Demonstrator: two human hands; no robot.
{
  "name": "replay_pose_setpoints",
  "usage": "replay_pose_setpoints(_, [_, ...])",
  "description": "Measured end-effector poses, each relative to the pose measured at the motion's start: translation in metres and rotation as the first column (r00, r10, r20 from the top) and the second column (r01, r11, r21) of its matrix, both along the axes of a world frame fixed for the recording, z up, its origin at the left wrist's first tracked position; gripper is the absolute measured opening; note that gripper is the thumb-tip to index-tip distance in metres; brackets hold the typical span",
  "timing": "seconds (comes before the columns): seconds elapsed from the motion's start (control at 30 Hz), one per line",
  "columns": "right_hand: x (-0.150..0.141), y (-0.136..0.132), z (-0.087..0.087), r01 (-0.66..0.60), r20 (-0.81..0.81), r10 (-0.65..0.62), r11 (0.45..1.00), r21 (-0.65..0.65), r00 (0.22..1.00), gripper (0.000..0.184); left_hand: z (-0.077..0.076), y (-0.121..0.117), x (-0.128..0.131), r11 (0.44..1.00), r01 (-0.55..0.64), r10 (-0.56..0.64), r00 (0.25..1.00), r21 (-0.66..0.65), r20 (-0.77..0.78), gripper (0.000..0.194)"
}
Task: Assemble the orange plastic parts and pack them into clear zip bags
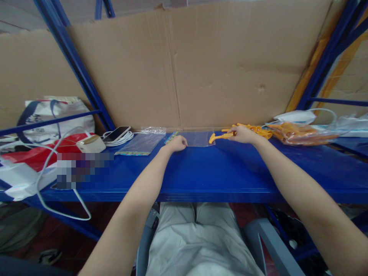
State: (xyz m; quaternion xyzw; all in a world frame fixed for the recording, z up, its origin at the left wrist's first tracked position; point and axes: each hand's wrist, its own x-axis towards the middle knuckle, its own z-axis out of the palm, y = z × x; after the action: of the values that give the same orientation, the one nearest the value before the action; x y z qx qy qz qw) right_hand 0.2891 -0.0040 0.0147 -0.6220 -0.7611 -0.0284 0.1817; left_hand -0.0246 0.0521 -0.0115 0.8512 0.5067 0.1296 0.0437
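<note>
My left hand is closed, its fingers pinching the near side of a clear plastic bag that lies flat on the blue shelf. A colourful printed edge of that bag shows behind this hand. My right hand grips a yellow plastic piece with a ridged stem and a hammer-like head. The head points left, over the bag's right end. Beside and partly behind my right hand is a pile of similar yellow pieces. A stack of clear bags lies to the left of my left hand.
Farther right sits a plastic bag of orange-yellow pieces next to a white object. On the left are a phone, coiled white cable, a charger and a cloth bag. Cardboard backs the blue shelf.
</note>
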Motion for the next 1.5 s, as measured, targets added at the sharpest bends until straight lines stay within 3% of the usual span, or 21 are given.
replay_pose_setpoints(0.73, [-0.007,0.010,-0.017,-0.161,-0.278,0.128,0.982,-0.101,0.952,0.032,0.001,-0.006,0.003,0.996,0.056,-0.054,0.998,0.063,-0.029,0.027])
replay_pose_setpoints(0.9, [-0.015,0.008,-0.019,-0.201,-0.333,0.158,0.975,-0.098,0.929,0.032,0.001,-0.015,0.016,0.991,0.052,-0.055,0.998,0.122,0.027,0.025])
replay_pose_setpoints(1.1, [-0.029,0.004,-0.019,-0.242,-0.381,0.197,0.968,-0.073,0.903,0.028,0.005,-0.035,0.037,0.991,0.006,-0.009,1.000,0.135,0.022,0.037])
replay_pose_setpoints(1.3, [-0.036,0.002,-0.020,-0.245,-0.398,0.196,0.967,-0.075,0.896,0.028,0.007,-0.043,0.045,0.986,-0.046,0.052,0.998,0.159,-0.034,0.019])
replay_pose_setpoints(1.5, [-0.038,0.003,-0.023,-0.276,-0.441,0.215,0.958,-0.078,0.871,0.025,0.008,-0.047,0.049,0.971,-0.007,0.028,0.996,0.240,-0.083,0.018])
